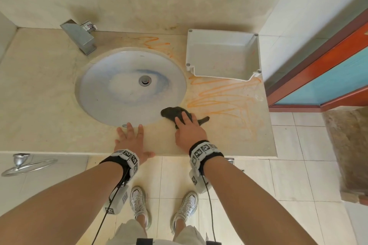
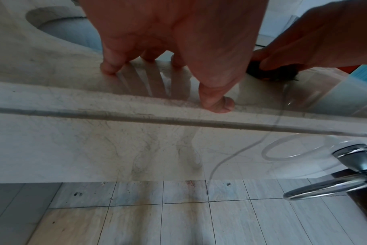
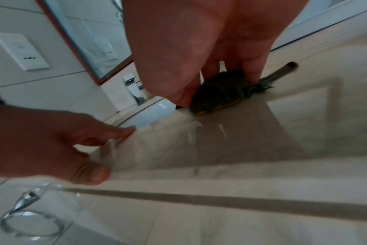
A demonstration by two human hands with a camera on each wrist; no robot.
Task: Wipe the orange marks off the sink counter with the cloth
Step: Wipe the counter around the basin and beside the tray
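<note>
Much of the dark cloth is hidden beneath the right hand, whose fingers press down on top of it; in the right wrist view they curl over the bunched cloth, and an orange-stained edge shows underneath. A thin tail of fabric sticks out to the right. The cloth sits on the beige sink counter, just at the basin's front right rim. The orange marks start just beyond it, running toward a white plastic tray. The left hand lies flat, fingers spread, on the counter's front edge, holding nothing.
</note>
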